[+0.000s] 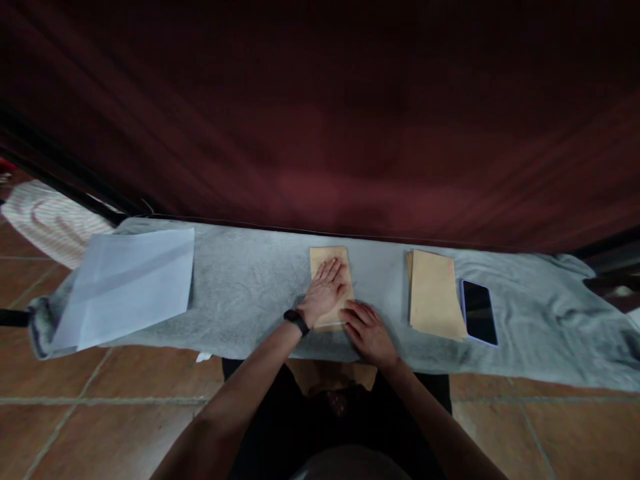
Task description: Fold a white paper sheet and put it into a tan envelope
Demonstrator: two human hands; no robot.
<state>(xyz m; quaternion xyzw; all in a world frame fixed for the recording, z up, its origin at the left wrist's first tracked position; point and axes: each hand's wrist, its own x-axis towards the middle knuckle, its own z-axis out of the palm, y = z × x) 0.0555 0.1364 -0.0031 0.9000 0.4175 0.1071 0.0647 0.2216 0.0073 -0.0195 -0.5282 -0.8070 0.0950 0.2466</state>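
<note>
A brown paper envelope [319,257] lies upright in line with my body on the grey cloth, in the middle of the narrow table. My left hand [325,291], with a dark band on its wrist, rests flat across the envelope, fingers stretched towards its far end. At the envelope's near right edge lies my right hand [369,332], its fingers extended and the tips touching the paper. A thin white strip shows across the envelope close to its near end; whether it is paper inside or part of the flap, I cannot tell.
Large white paper sheets [135,287] lie at the left end of the cloth [245,287]. To the right is a stack of brown envelopes [434,293], with a smartphone [479,312] beside it. A dark red curtain [320,133] hangs along the far edge.
</note>
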